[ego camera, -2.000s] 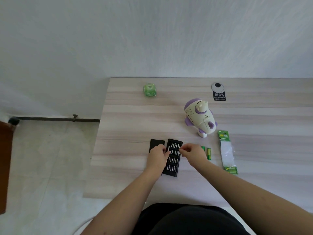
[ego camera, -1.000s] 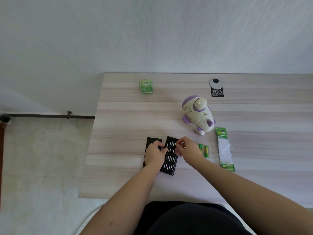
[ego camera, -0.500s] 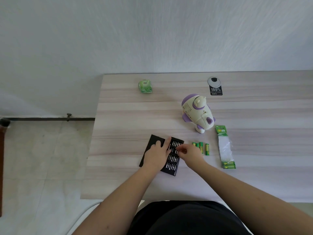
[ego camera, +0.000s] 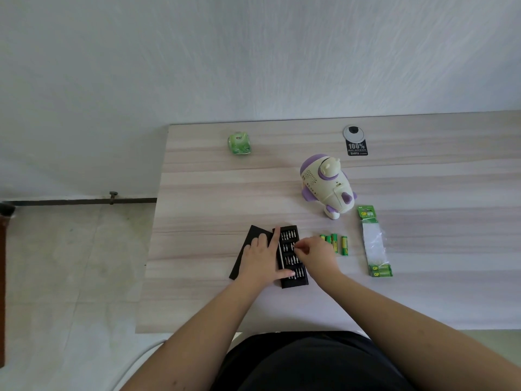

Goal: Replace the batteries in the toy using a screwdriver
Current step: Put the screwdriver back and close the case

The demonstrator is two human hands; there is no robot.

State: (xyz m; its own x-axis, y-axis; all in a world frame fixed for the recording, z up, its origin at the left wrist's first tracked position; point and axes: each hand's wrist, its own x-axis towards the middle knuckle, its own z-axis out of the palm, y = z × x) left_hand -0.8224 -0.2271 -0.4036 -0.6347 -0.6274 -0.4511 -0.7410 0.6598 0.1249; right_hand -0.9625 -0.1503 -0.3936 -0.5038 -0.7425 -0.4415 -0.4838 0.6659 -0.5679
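The toy (ego camera: 327, 187), a cream and purple thing shaped like a small rocket or animal, lies on its side toward the far right of the table (ego camera: 203, 193), with a speaker grille on its body. Just in front of it, nearer the person, a few loose green batteries (ego camera: 337, 243) lie side by side, and to their right lies a long clear battery pack (ego camera: 374, 241) with green ends.

Left of the batteries sits the black bit case (ego camera: 291, 256), open, with rows of small silver bits; its flat black lid (ego camera: 249, 249) lies beside it, partly under the left hand (ego camera: 262, 259). That hand rests flat with fingers straight, forefinger along the case's left edge and thumb on its near end. The right hand (ego camera: 315, 256) is curled, its fingertips pinching at something small among the bits; I cannot make out what.

The table is pale striped wood grain. At the back lie a green packet (ego camera: 239, 143) and a black tag (ego camera: 356, 145) reading 100%. Behind is a plain white wall (ego camera: 253, 57), and to the left a pale tiled floor (ego camera: 70, 263).
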